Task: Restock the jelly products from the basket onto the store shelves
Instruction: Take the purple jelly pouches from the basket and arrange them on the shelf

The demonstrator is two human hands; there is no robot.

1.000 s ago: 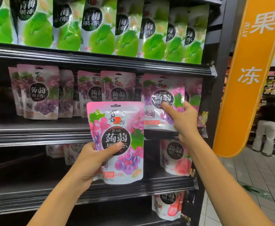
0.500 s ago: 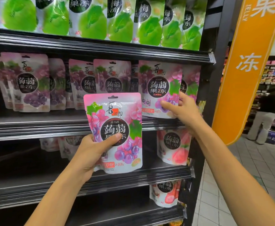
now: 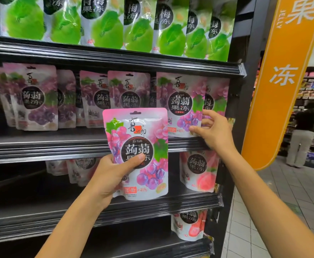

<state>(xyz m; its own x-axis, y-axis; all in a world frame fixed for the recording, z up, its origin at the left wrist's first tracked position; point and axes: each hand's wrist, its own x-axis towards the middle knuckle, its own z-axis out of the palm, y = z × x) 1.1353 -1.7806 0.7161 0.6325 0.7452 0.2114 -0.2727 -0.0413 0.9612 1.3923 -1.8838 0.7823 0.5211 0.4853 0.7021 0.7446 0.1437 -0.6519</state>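
Observation:
My left hand (image 3: 108, 180) grips a pink grape jelly pouch (image 3: 139, 146) upright in front of the shelves, thumb across its black label. My right hand (image 3: 211, 130) is at the lower right corner of another grape pouch (image 3: 180, 103), which stands at the right end of the grape shelf (image 3: 46, 144); thumb and fingers pinch that corner. More grape pouches (image 3: 31, 97) line the same shelf to the left. No basket is in view.
Green plum jelly pouches (image 3: 104, 25) fill the shelf above. Peach pouches (image 3: 199, 170) stand on the shelf below, with another (image 3: 189, 225) lower down. An orange jelly sign (image 3: 284, 77) hangs right of the rack. A person (image 3: 302, 135) stands in the far aisle.
My right hand slid down from the label of the shelved grape pouch to its lower right corner. My left hand keeps holding its pouch in about the same place.

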